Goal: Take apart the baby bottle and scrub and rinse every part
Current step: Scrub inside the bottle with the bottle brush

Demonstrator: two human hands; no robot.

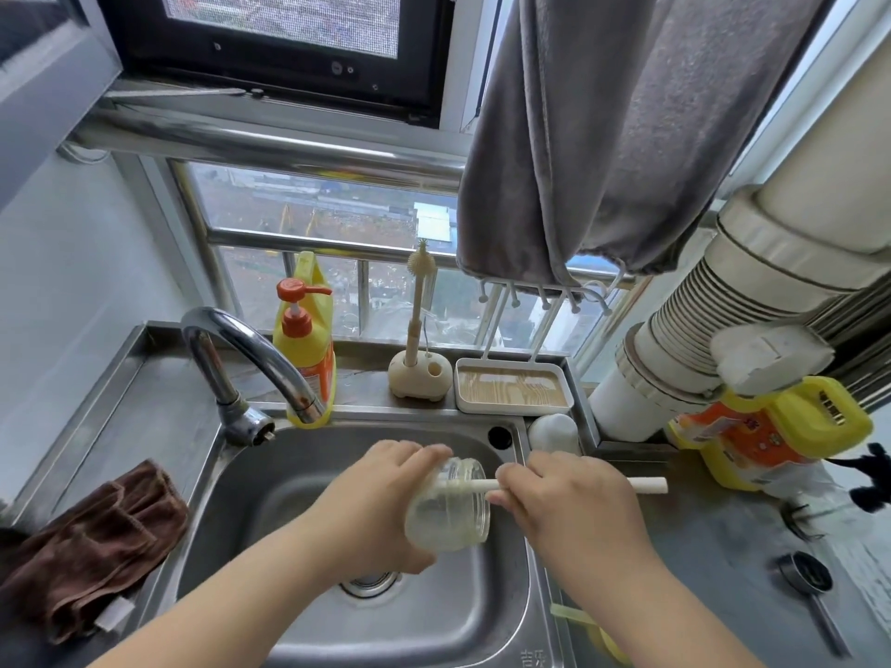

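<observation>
Clear bottle body [451,511] held in left hand [381,499] over sink [289,499]; right hand [569,503] pinches brush handle [646,485] poked inside.

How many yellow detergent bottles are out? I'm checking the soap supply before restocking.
2: a yellow pump bottle stands behind the faucet on the sill, and a yellow jug lies on the counter to the right. More may be hidden.

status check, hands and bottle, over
Left hand grips bottle body over sink. Right hand grips brush handle, brush head inside bottle. Faucet not visibly running. Nothing in the way.
</observation>
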